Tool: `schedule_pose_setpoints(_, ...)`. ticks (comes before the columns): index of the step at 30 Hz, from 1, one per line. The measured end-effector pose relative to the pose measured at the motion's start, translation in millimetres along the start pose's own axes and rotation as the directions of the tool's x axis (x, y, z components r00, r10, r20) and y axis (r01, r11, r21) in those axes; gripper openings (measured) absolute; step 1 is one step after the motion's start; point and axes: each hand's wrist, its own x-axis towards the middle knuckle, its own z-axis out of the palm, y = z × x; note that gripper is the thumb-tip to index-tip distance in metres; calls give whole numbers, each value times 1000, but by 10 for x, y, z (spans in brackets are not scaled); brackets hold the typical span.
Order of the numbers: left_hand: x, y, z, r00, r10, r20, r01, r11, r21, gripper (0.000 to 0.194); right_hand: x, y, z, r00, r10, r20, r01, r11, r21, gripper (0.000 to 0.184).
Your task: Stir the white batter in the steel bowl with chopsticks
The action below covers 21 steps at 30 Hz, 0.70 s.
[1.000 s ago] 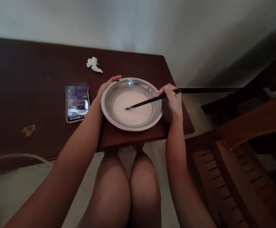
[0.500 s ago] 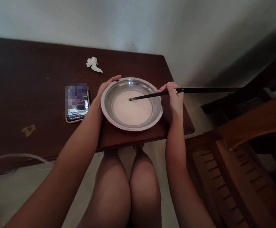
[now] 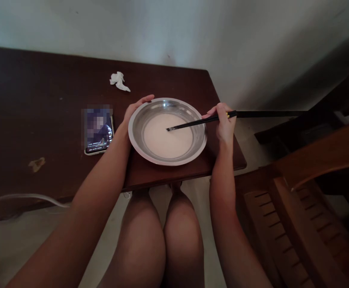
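Observation:
A wide metal bowl (image 3: 136, 147) stands near the front edge of the dark wooden table. It holds a pale, creamy liquid (image 3: 165, 140). My left hand (image 3: 134, 110) grips the bowl's left side, its fingers curled over the far-left rim. In my right hand (image 3: 226, 122), beyond the right rim, is a pair of black chopsticks (image 3: 201, 121) with gold bands near the top. They slant down to the left over the bowl, and their wetted tips are at the liquid near its middle.
Left of the bowl lies a phone (image 3: 100, 134) with its screen lit. A crumpled tissue (image 3: 119, 81) rests farther back on the table (image 3: 57, 100). A white cable (image 3: 27, 197) hangs at the front left. To the right is a wooden chair (image 3: 285, 216); a wall (image 3: 117, 32) rises behind.
My right hand has shifted slightly right, and the chopstick tips have moved a little right and toward me. My left hand stays on the bowl. The phone's picture has changed.

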Motion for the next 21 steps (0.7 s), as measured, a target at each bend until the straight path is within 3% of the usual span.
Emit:
schedule_pose_setpoints(5, 3, 2, 5, 1000, -15, -5, 15, 999, -35, 29, -29, -15, 9, 984, 34, 176, -35, 999, 8, 53)
schedule_pose_setpoints(11, 118, -28, -78, 997, -35, 65, 38, 998, -49, 28, 4, -30, 1, 1000, 18, 11, -18, 1000, 5, 60)
schedule_pose_setpoints(16, 57, 16, -8, 998, -59, 22, 60, 996, -61, 32, -31, -66, 16, 986, 11, 165, -10, 1000, -9, 56)
schedule_pose_setpoints(21, -22, 37, 57, 996, -91, -11, 89, 987, -136, 35, -10, -32, -2, 999, -12, 45, 13, 1000, -21, 56)
